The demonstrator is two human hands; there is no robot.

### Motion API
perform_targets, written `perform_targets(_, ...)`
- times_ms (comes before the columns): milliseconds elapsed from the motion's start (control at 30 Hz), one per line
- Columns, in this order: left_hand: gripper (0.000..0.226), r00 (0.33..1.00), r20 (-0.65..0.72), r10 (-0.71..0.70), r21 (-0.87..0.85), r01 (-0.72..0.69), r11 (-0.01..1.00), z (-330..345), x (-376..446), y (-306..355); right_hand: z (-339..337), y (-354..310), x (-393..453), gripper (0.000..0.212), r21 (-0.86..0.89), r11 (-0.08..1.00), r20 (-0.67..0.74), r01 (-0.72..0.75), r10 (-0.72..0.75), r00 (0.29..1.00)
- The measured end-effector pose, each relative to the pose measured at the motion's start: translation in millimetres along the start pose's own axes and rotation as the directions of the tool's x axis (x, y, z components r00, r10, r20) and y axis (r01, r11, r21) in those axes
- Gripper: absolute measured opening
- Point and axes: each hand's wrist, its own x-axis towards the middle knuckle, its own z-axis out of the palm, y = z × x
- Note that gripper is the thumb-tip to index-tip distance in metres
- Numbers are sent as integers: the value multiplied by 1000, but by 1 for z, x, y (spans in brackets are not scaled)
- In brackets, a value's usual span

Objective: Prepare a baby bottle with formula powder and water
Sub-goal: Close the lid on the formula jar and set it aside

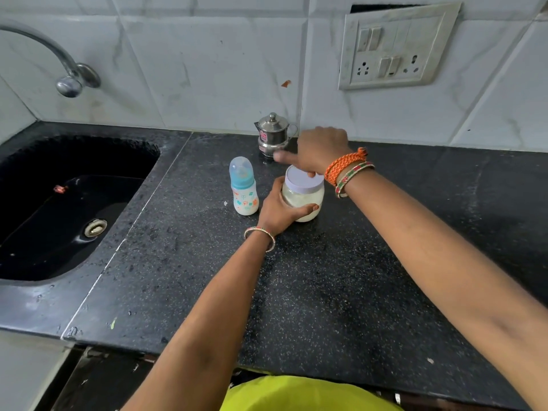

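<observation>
Garment: yellow-green cloth [299, 394] at the near edge, below both forearms.
Worktop: black speckled stone [311, 292], damp patches, with a seam line running toward the sink.
Left hand: left hand [280, 210] wraps the side of the jar, thumb across its front, fingers curled round the far side; thin bangle on the wrist.
Jar: clear jar [305, 203] of whitish powder stands upright on the worktop, white lid [302, 178] on top.
Right hand: right hand [321, 149] sits over the lid, fingers bent down onto its rim, forefinger sticking out to the left; orange cord and beaded bangles on the wrist.
Baby bottle: baby bottle [243, 187], just left of the jar and apart from it, upright, teal collar, clear cap on, printed body.
Sink: black sink [59, 203] on the left, metal drain in its floor.
Steel pot: small lidded steel pot [273, 134] against the tiles, behind the right hand.
Wall: tap [69, 75] upper left, switch plate [397, 48] upper right.
</observation>
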Motion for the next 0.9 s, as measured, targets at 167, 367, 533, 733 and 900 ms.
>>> perform_targets(167, 84, 1000, -10, 7, 5, -7, 1000, 0, -2, 0, 1, 8, 4, 37, 186, 979, 365, 87, -151, 919)
perform_targets(367, 90, 1000, -1, -5, -5, 5, 1000, 2, -1, -1, 18, 20, -1, 49, 167, 985, -96, -42, 59, 994)
perform_targets(533, 90, 1000, 1, -6, 20, 6, 1000, 3, -1, -1, 16, 17, 1, 68, 89, 973, 347, 214, -232, 909)
perform_targets(733, 92, 1000, 2, -21, 48, 21, 999, 5, -4, 4, 45, 18, -2, 56, -8, 969, 158, 246, -242, 957)
perform_targets(900, 95, 999, -40, -24, 133, 29, 991, 9, -7, 8, 55, 33, 0, 59, -60, 956, 56, 287, -284, 957)
